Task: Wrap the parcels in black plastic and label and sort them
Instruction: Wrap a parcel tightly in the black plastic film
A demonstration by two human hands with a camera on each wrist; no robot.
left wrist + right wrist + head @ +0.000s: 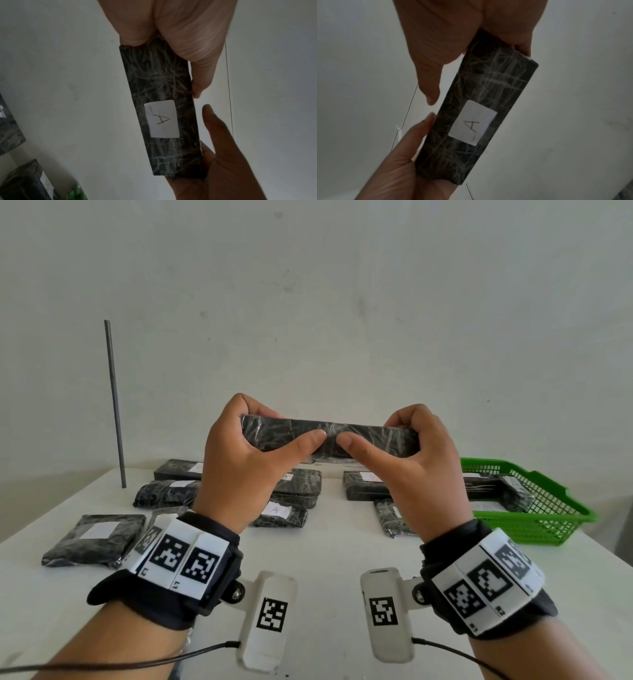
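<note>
A bare pale wall (342, 302) backs a white table (325, 559) strewn with black-wrapped parcels (96, 537), a green basket (548, 508) at its right edge and a thin grey rod (114, 405) standing at left. Above the table, the left hand (239, 467) and right hand (421, 470) hold a wrapped parcel (329, 440) level, fingers curled round its ends, thumbs pressed to its near side. Its white label (161, 118) reads "A".

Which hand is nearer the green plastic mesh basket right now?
Right. The right hand grips the black-wrapped parcel's end, raised just left of the green plastic mesh basket; the left hand grips the opposite end, farther away.
</note>
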